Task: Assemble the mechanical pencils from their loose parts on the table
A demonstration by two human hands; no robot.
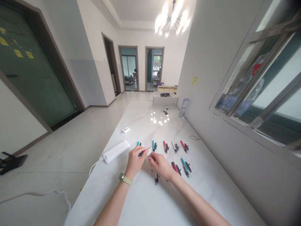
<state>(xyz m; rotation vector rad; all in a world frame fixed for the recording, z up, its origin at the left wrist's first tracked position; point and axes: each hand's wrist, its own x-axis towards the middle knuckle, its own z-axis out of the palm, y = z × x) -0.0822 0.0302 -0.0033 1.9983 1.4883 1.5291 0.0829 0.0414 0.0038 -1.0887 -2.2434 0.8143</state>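
My left hand [136, 158], with a watch on its wrist, is closed on a small black pen part [141, 153] with a thin metallic tip pointing right. Close beside it, my right hand [158, 163] has its fingers pinched together; whatever they hold is too small to make out. Taken-apart pens lie beyond the hands in a row: teal barrels [153, 145], a red barrel [165, 145], a white barrel [173, 146] and another red barrel [182, 145], most with black parts beside them. To the right are a red-and-black pen [174, 167] and a teal pen [184, 164]. A black-ended piece [156, 179] lies below my right hand.
A white power strip [116, 152] with a cable lies left on the white table [141, 204]. Farther off are a small white adapter [125, 130], keys [166, 110], a clear bottle [184, 107] and a dark loop [194, 137]. The wall [211, 141] borders the right side.
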